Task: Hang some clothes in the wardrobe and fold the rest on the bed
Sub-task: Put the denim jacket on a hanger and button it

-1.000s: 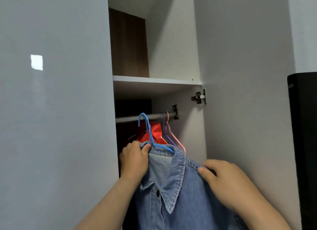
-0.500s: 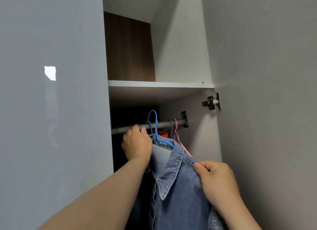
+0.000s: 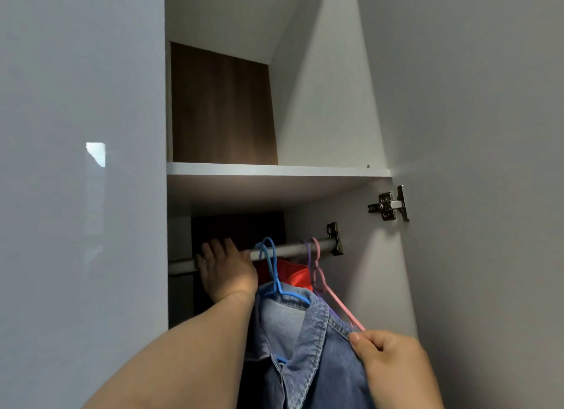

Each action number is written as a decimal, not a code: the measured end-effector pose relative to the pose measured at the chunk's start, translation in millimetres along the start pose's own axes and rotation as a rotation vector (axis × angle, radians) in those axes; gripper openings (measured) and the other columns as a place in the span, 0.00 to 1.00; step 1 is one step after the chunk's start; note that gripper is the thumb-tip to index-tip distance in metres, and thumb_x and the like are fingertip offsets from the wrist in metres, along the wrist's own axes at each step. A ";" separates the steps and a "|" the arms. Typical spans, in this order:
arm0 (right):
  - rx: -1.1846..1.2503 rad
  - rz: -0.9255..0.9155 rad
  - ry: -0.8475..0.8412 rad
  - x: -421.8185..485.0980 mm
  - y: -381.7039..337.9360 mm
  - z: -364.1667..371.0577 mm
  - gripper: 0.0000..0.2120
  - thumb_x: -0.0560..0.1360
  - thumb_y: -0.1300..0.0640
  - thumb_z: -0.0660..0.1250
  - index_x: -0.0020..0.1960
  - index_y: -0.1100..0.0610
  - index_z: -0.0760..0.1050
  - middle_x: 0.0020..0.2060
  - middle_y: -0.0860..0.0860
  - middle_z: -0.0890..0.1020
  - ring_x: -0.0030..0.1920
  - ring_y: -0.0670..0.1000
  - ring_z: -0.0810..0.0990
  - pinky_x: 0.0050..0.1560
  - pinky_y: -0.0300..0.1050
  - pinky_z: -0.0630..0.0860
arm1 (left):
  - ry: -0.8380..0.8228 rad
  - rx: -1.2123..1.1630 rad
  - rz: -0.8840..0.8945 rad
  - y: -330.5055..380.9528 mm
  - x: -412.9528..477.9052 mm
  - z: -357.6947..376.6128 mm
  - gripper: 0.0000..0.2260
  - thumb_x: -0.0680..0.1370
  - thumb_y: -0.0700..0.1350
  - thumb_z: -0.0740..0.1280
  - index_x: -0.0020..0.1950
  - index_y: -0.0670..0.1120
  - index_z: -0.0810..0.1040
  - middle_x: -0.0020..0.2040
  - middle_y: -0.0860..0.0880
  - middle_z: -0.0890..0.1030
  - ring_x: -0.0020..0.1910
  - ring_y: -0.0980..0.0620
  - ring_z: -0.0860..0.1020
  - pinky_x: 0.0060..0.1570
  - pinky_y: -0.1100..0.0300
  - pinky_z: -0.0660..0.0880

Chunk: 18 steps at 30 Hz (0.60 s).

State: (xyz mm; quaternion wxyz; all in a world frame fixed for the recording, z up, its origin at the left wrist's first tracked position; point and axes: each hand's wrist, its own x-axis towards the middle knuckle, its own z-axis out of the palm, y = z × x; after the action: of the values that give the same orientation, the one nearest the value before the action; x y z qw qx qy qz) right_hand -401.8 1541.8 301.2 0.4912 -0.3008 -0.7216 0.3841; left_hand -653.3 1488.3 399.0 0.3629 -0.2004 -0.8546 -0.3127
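A blue denim shirt hangs on a blue hanger whose hook sits over the grey wardrobe rail. My left hand lies against the rail just left of that hook, fingers reaching up over the bar, apart from the hanger. At the lower right, my right hand pinches the shirt's shoulder edge between thumb and fingers. A red garment hangs behind the shirt.
A pink hanger and a purple hanger hang bare on the rail's right end by its bracket. A white shelf runs above the rail. The open door with a hinge stands right, a glossy panel left.
My left hand has let go of the blue hanger, whose hook now sits on the rail, and has gone up to the bar. The view has tilted upward.
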 end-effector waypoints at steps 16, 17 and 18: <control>0.098 -0.016 -0.091 12.0 13.4 18.6 0.28 0.73 0.56 0.74 0.17 0.39 0.73 0.22 0.33 0.76 0.33 0.26 0.73 0.38 0.21 0.68 | 0.166 0.000 0.002 1.6 4.3 18.2 0.15 0.80 0.59 0.58 0.57 0.52 0.78 0.58 0.48 0.76 0.65 0.47 0.67 0.75 0.49 0.43; 0.111 -0.019 -0.092 12.2 12.0 22.2 0.27 0.73 0.56 0.74 0.18 0.38 0.74 0.24 0.30 0.76 0.33 0.27 0.75 0.38 0.20 0.67 | 0.166 -0.015 -0.002 1.3 4.6 18.8 0.14 0.80 0.57 0.59 0.56 0.52 0.78 0.58 0.48 0.76 0.65 0.47 0.67 0.75 0.49 0.43; 0.110 -0.021 -0.084 13.0 9.6 24.7 0.27 0.73 0.55 0.74 0.19 0.37 0.75 0.25 0.28 0.76 0.34 0.30 0.76 0.38 0.20 0.67 | 0.172 -0.029 -0.003 1.3 4.8 19.1 0.13 0.80 0.56 0.59 0.56 0.52 0.79 0.58 0.48 0.76 0.65 0.47 0.67 0.75 0.49 0.43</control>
State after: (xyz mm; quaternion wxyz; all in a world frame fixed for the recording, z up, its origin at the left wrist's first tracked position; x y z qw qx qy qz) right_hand -428.9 1551.0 293.8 0.4800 -0.2494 -0.7226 0.4304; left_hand -665.2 1502.7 392.7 0.4318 -0.1768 -0.8159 -0.3415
